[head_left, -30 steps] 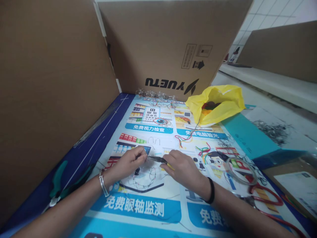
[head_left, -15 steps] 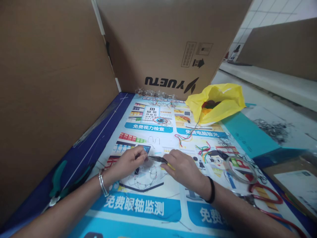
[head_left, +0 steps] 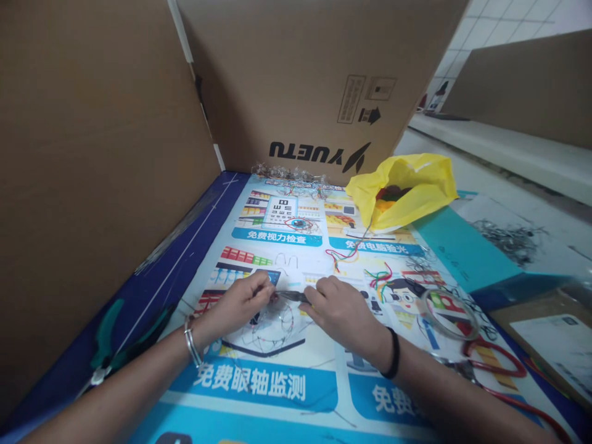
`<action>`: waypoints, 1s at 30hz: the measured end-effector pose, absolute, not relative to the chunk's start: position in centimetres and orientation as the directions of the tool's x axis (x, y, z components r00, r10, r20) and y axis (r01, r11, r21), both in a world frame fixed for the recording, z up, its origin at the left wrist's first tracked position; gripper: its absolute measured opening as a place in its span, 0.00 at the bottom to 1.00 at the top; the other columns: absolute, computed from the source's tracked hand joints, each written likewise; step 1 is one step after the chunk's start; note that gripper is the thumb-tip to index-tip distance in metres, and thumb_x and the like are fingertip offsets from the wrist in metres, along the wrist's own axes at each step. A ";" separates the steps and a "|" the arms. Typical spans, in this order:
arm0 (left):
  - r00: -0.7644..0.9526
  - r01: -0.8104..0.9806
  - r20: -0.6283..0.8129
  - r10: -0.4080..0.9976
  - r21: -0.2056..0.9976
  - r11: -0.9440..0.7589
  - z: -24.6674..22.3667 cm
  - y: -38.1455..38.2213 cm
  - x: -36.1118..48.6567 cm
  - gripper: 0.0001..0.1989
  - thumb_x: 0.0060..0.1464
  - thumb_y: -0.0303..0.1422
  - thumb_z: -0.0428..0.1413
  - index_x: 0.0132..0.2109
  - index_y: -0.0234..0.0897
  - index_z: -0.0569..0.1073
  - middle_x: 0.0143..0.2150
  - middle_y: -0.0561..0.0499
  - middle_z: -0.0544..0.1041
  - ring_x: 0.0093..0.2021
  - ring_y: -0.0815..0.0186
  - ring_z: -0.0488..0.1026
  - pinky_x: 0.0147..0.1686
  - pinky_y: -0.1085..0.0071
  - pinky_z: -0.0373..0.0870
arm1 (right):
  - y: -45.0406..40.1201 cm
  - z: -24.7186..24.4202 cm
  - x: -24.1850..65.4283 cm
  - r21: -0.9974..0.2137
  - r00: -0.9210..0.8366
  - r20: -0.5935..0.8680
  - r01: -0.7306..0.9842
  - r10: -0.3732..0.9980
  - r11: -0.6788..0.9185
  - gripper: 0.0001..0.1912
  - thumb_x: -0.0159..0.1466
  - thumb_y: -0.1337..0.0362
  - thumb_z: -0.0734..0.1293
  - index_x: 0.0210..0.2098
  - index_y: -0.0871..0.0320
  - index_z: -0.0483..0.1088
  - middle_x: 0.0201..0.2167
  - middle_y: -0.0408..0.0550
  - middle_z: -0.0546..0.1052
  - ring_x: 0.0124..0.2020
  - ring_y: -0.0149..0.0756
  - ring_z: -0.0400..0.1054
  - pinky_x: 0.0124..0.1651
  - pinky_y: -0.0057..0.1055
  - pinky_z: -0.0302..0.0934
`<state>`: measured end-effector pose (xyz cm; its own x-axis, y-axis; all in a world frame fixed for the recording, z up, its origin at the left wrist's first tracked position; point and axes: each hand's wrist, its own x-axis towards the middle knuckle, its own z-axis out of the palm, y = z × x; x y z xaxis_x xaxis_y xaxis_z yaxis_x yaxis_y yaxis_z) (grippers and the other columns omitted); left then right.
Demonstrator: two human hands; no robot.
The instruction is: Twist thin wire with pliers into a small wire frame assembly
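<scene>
Over the printed poster, my left hand pinches the end of a thin beaded wire, whose loops hang below the fingers. My right hand is wrapped round pliers with narrow dark jaws. The jaws point left, and their tips meet the wire at my left fingertips. Most of the pliers' handle is hidden in my right palm. Whether the jaws are closed on the wire is too small to tell.
Green-handled pliers lie at the left. A yellow bag stands at the back right. Coloured threads, a clear ring and red-handled pliers lie rightward. Cardboard walls rise behind and left.
My right hand has rolled slightly round the pliers, so less of the yellow handle shows. My left hand has barely moved.
</scene>
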<state>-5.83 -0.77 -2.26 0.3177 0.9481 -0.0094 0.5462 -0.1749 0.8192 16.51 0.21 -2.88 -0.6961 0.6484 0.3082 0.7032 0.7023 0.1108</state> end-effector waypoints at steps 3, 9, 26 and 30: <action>0.318 0.554 -0.009 0.948 0.813 -0.178 -2.0 -0.9 -5.7 0.10 0.57 0.32 0.44 0.29 0.36 0.63 0.27 0.54 0.67 0.27 0.69 0.62 0.25 0.73 0.55 | 0.3 -2.5 16.6 0.147 -0.697 0.317 0.706 0.643 0.693 0.10 0.64 0.58 0.59 0.32 0.57 0.65 0.28 0.48 0.66 0.32 0.38 0.59 0.31 0.31 0.48; 0.343 0.536 -0.014 0.939 0.824 -0.183 -1.6 -0.9 -5.6 0.08 0.56 0.30 0.45 0.29 0.36 0.65 0.28 0.53 0.70 0.29 0.68 0.64 0.27 0.73 0.56 | 0.5 -2.6 16.7 0.077 -0.680 0.351 0.706 0.644 0.704 0.11 0.64 0.58 0.59 0.31 0.57 0.66 0.27 0.47 0.67 0.32 0.36 0.60 0.32 0.30 0.48; 0.350 0.556 -0.027 0.936 0.811 -0.184 -1.8 -0.8 -5.7 0.09 0.57 0.31 0.45 0.29 0.36 0.65 0.28 0.53 0.68 0.28 0.68 0.63 0.27 0.73 0.55 | 0.5 -2.6 16.5 0.141 -0.715 0.336 0.682 0.614 0.717 0.10 0.64 0.58 0.59 0.33 0.57 0.66 0.28 0.48 0.67 0.32 0.37 0.59 0.32 0.31 0.48; 0.358 0.551 -0.018 0.933 0.811 -0.195 -1.9 -0.8 -5.8 0.09 0.57 0.31 0.45 0.31 0.36 0.67 0.28 0.53 0.69 0.28 0.68 0.64 0.27 0.73 0.56 | 0.5 -2.3 16.7 0.182 -0.723 0.350 0.676 0.595 0.714 0.09 0.64 0.60 0.59 0.34 0.58 0.66 0.28 0.47 0.67 0.32 0.37 0.59 0.32 0.32 0.47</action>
